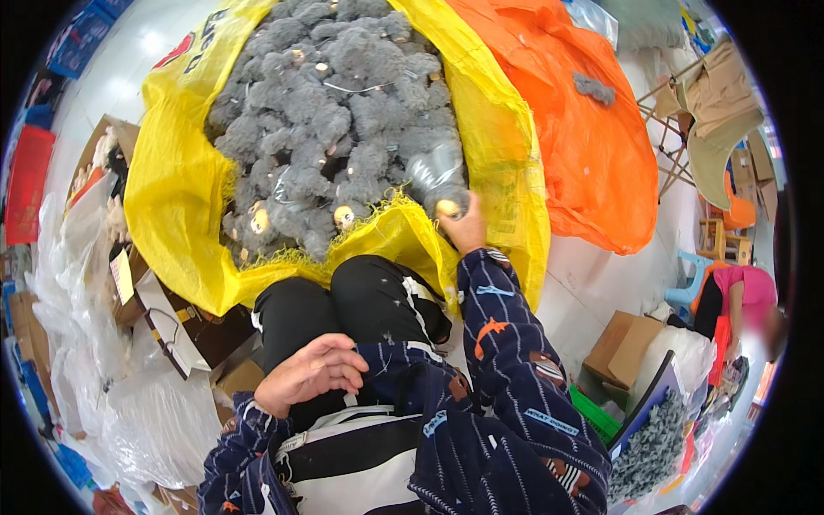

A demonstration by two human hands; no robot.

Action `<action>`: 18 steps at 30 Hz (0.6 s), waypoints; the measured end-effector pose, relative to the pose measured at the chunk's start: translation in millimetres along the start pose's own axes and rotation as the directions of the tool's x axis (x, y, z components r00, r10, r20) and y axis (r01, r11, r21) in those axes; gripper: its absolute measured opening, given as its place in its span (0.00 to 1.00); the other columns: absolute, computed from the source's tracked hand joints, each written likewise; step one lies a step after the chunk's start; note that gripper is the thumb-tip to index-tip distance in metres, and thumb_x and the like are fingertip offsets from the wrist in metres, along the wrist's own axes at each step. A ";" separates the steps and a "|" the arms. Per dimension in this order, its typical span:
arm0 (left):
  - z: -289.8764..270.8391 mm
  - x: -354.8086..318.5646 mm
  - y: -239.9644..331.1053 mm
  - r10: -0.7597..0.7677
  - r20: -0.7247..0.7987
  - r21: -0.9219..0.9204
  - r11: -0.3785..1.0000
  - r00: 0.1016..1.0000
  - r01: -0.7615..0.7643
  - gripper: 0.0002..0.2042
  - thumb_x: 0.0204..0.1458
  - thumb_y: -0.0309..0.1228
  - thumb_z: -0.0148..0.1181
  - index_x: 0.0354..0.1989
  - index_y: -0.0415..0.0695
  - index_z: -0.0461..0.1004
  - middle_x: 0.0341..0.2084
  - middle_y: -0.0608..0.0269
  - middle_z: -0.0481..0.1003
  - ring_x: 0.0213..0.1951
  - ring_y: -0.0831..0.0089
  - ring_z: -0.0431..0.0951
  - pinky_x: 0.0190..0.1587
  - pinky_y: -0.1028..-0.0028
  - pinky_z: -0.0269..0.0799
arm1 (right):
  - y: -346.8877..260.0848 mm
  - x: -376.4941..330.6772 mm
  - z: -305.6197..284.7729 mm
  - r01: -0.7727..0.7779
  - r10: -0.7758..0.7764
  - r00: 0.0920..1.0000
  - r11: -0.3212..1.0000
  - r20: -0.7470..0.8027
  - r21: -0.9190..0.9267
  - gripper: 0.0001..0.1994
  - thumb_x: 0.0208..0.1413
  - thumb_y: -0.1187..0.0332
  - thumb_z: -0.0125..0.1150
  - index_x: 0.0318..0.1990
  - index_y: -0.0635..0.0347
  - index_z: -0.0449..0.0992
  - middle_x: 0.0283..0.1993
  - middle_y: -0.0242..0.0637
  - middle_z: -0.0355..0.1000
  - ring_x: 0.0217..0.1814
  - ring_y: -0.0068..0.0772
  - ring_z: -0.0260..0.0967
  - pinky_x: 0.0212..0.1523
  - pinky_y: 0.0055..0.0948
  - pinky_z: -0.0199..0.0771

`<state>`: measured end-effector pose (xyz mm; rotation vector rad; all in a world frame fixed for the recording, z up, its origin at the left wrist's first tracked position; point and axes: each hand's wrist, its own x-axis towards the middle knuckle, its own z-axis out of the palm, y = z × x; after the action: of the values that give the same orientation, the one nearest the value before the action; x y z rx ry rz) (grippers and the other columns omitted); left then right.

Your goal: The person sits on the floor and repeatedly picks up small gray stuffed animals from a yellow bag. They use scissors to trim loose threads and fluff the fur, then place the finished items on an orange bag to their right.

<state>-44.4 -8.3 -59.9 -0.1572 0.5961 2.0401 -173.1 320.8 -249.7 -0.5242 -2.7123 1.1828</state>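
Just above frame centre, the right hand (466,227) pinches a grey toy (438,176) at the lower-right edge of the pile (318,129) in the yellow sack (172,206). The left hand (313,373), loosely curled, hovers empty at lower centre. This looks like gripping; lifting calls for a firm pinch.

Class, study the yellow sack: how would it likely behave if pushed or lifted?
The sack is probably floppy, since its sides crease and fold outward. It may be light for its size, as the grey plush filling it looks fluffy. Its frayed edge might shed threads.
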 end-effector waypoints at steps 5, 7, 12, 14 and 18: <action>-4.2 -0.9 -6.1 0.113 0.016 0.074 0.991 0.994 -0.113 0.19 0.56 0.34 0.47 0.55 0.42 0.56 0.47 0.52 0.66 0.46 0.66 0.69 0.50 0.67 0.65 | -92.8 -23.2 -65.4 0.218 -0.110 0.967 0.822 -0.229 0.526 0.31 0.37 0.74 0.67 0.51 0.64 0.58 0.43 0.40 0.66 0.43 0.29 0.67 0.43 0.26 0.69; -4.0 -0.7 -9.3 0.209 -0.038 0.252 0.948 0.977 -0.193 0.18 0.56 0.31 0.47 0.54 0.41 0.58 0.46 0.54 0.66 0.46 0.69 0.69 0.50 0.69 0.65 | -129.9 -42.4 -93.1 0.195 -0.109 0.980 0.678 -0.165 0.709 0.32 0.38 0.77 0.67 0.52 0.65 0.56 0.44 0.39 0.65 0.43 0.28 0.66 0.44 0.25 0.69; 27.7 -1.6 3.7 0.607 0.047 0.900 0.319 0.793 -0.297 0.25 0.47 0.28 0.58 0.54 0.40 0.58 0.52 0.62 0.60 0.53 0.72 0.61 0.51 0.72 0.61 | -200.3 -126.6 -125.3 -0.064 -0.149 0.962 0.692 0.230 0.719 0.33 0.36 0.75 0.67 0.53 0.67 0.56 0.46 0.39 0.64 0.46 0.26 0.64 0.47 0.24 0.66; 36.1 -2.4 -5.4 0.578 0.031 0.865 0.392 0.815 -0.312 0.33 0.43 0.34 0.63 0.57 0.38 0.55 0.52 0.57 0.61 0.53 0.69 0.62 0.53 0.71 0.59 | -217.3 -167.7 -112.2 -0.125 -0.158 0.936 0.686 0.313 0.717 0.32 0.38 0.71 0.67 0.52 0.67 0.58 0.46 0.38 0.64 0.46 0.27 0.63 0.48 0.25 0.64; 26.2 -23.9 -17.7 0.520 -0.062 0.830 0.501 0.852 -0.245 0.37 0.42 0.34 0.65 0.58 0.36 0.52 0.50 0.56 0.64 0.52 0.71 0.63 0.55 0.72 0.58 | -217.6 -200.9 -99.8 -0.124 -0.223 0.817 0.833 0.531 0.540 0.31 0.41 0.67 0.66 0.53 0.68 0.60 0.45 0.39 0.66 0.45 0.26 0.64 0.48 0.25 0.64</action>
<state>-13.6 -7.2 -35.0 0.2419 1.8609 1.9500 -16.9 177.9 -19.7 0.0154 -2.5405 2.3181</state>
